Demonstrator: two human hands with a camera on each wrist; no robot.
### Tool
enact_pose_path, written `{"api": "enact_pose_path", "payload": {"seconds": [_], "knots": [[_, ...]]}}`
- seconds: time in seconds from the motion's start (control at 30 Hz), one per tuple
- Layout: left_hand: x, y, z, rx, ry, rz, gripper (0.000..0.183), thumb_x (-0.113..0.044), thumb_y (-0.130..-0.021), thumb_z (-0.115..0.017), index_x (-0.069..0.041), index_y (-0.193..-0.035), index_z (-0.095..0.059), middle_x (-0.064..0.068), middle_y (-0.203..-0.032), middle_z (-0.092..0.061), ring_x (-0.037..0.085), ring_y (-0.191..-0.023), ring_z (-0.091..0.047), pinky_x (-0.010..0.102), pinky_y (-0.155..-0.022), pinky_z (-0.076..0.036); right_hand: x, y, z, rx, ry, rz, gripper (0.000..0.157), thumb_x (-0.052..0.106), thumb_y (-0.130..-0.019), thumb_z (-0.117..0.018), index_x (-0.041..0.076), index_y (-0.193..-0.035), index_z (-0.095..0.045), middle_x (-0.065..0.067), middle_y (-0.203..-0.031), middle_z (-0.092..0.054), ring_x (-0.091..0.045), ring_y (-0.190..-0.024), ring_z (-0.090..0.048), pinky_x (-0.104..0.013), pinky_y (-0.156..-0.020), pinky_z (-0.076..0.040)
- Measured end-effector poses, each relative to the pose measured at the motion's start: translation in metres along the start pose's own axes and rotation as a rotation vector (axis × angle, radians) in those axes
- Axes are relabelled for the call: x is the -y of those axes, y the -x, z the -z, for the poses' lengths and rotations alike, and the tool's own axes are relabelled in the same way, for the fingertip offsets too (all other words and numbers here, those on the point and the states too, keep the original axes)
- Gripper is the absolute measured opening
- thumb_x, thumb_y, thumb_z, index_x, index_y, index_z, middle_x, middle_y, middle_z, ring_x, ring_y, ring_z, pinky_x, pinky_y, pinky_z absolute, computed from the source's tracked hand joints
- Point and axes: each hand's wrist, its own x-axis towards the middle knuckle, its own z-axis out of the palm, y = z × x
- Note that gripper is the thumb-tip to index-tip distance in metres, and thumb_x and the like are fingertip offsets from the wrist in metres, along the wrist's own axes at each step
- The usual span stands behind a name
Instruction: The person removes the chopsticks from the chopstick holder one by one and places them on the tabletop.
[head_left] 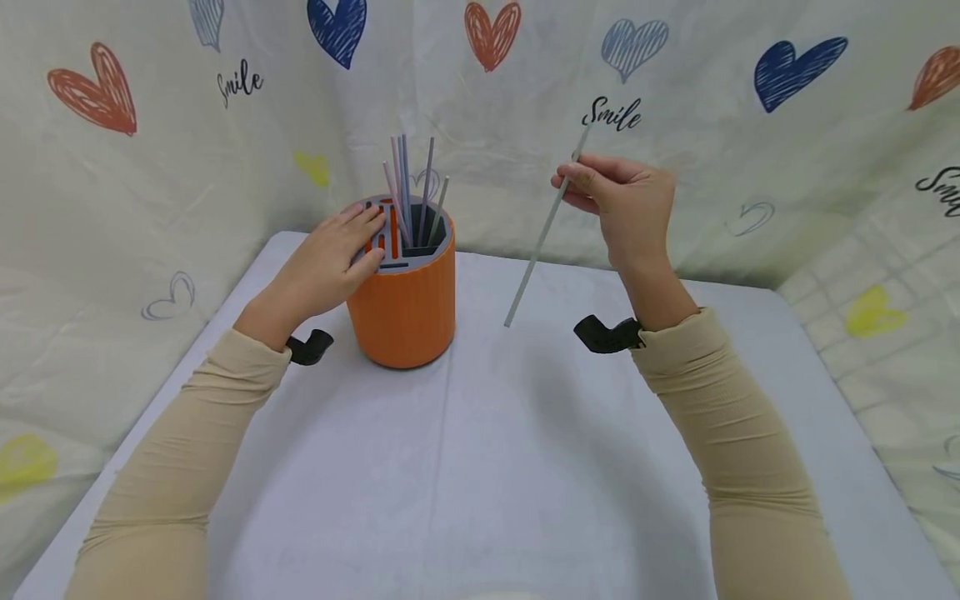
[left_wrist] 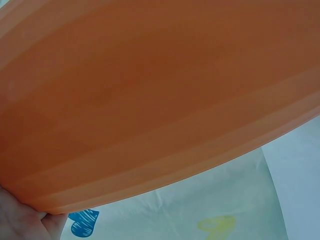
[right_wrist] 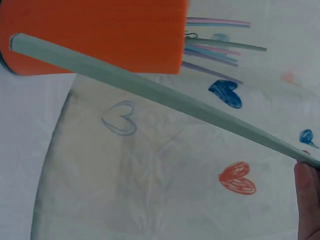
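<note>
In the head view my left hand [head_left: 318, 260] rests on the left side of the top of an orange cylindrical holder [head_left: 402, 312], its fingers laid over the grey slotted insert [head_left: 393, 265]. Several pastel straws [head_left: 405, 179] stand upright or leaning in the holder's larger opening. Off to the right and raised above the table, my right hand [head_left: 636, 204] pinches a pale green straw [head_left: 543, 240] near its upper end. That straw slants down to the left, apart from the holder. The orange wall [left_wrist: 165, 100] fills most of the left wrist view.
A white cloth covers the table [head_left: 480, 467]. Behind and beside it hangs a pale curtain [head_left: 517, 125] printed with hearts and "Smile" lettering. A black strap piece [head_left: 607, 335] shows at the right wrist, another [head_left: 311, 347] at the left.
</note>
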Motion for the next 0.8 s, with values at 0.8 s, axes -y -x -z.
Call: {"api": "enact_pose_path", "payload": {"seconds": [0.8], "knots": [[-0.001, 0.000, 0.000, 0.007, -0.012, 0.001, 0.059, -0.033, -0.105, -0.036, -0.004, -0.156, -0.030, 0.014, -0.165, -0.025, 0.033, -0.155, -0.014, 0.049, -0.128, -0.011, -0.114, 0.024, 0.009, 0.116, 0.199, -0.619, 0.019, 0.007, -0.089, -0.072, -0.003, -0.105, -0.075, -0.001, -0.078, -0.077, -0.011, -0.074, -0.075, -0.024, -0.074, -0.062]]}}
